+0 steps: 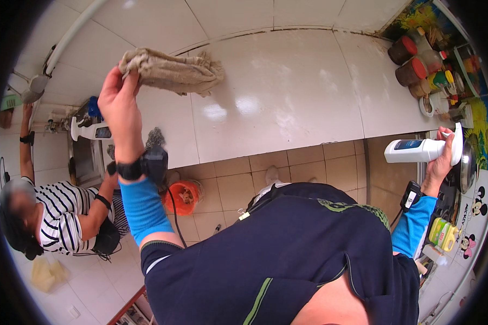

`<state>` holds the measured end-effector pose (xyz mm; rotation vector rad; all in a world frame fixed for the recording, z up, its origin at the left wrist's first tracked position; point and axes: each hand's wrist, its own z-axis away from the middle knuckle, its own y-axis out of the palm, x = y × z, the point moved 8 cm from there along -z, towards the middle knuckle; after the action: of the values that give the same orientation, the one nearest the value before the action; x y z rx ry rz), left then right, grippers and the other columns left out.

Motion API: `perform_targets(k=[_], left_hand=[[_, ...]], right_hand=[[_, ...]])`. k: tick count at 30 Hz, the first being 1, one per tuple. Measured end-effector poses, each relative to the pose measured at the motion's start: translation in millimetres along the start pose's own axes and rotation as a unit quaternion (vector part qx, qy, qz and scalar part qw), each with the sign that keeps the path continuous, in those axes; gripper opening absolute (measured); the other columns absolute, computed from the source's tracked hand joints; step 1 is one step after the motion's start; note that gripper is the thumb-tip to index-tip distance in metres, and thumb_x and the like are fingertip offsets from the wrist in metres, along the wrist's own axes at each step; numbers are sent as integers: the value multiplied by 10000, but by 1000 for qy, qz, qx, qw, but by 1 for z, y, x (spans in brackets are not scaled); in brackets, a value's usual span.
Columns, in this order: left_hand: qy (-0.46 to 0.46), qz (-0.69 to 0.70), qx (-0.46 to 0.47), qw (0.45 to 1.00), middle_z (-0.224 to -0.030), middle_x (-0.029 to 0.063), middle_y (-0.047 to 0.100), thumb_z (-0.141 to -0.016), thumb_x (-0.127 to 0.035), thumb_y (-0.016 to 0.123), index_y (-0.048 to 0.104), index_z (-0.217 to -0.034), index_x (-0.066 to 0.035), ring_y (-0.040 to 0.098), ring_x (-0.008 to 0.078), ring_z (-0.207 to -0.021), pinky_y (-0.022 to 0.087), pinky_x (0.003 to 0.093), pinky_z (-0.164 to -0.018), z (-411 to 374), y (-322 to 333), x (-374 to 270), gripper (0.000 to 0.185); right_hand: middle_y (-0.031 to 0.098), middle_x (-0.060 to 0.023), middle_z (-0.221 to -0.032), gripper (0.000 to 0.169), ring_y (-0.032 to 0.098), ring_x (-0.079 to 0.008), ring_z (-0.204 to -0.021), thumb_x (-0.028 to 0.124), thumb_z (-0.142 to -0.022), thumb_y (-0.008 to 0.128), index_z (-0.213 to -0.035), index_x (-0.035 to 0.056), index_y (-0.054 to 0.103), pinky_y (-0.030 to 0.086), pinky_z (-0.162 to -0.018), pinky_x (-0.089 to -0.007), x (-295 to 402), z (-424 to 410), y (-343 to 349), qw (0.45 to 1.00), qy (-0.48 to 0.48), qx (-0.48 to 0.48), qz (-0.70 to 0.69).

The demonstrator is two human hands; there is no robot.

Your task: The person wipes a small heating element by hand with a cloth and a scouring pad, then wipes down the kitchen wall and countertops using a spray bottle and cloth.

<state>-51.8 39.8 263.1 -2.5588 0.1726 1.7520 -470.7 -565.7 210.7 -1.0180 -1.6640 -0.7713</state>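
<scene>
My left hand [120, 105] pinches one end of a crumpled beige-grey cloth [173, 73] at the upper left. The cloth stretches to the right in front of the white tiled counter [276, 93]; whether it touches the surface cannot be told. On the far right, my right hand [439, 162] is closed round the neck of a white spray bottle [415, 150] with a dark blue label. The bottle is tilted nearly level, its base towards the left. Wet, shiny spots and whitish smears show on the counter.
At the left, a person in a striped top [65, 211] reaches one arm up. Beside my left wrist are another white spray bottle [90, 131] and a grey scouring pad [155, 138]. A red bucket [183, 198] stands on the floor. Red-lidded jars [410, 71] crowd the counter's right end.
</scene>
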Motion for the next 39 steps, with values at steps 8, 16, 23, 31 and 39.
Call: perform_targets(k=[8,16,23,31,39], left_hand=[[-9,-381,151,912,-1252,149,599,-787,-260,747,552,-1298,-49,592,293,-1086,462,372,-937,-49,29,181,586],[-25,-642,338,688,-1500,193,324,-822,-486,625,479,-1387,-176,257,466,-1370,322,494,-1085,-3,122,289,661],[44,-523,347,777,-1448,220,372,-824,-139,540,548,-1285,-86,358,444,-1297,315,459,-1107,69,61,301,464],[-9,-543,277,793,-1513,214,275,-931,-230,523,489,-1354,-100,248,444,-1381,237,494,-1132,187,40,257,445],[75,-543,370,750,-1518,252,231,-913,-337,531,417,-1408,-45,198,459,-1397,190,533,-1134,267,256,248,586]], right_hand=[[636,-99,-1063,333,595,-169,-1038,311,-970,566,-1100,5,588,438,-983,-313,0,4,-21,1000,12,-27,-6],[629,-95,-1090,345,577,-170,-1065,331,-975,550,-1096,12,602,415,-1000,-311,-8,9,-48,995,4,-37,95],[613,-128,-1129,410,561,-196,-1097,374,-993,490,-1142,-2,560,388,-1049,-346,-19,9,-78,997,24,-55,49],[646,-119,-1077,317,597,-192,-1053,290,-966,573,-1098,4,603,422,-1015,-332,-46,17,-96,997,36,-68,15],[624,-110,-1093,307,573,-195,-1077,293,-982,541,-1100,14,593,399,-1020,-343,-79,20,-123,996,60,-64,2]])
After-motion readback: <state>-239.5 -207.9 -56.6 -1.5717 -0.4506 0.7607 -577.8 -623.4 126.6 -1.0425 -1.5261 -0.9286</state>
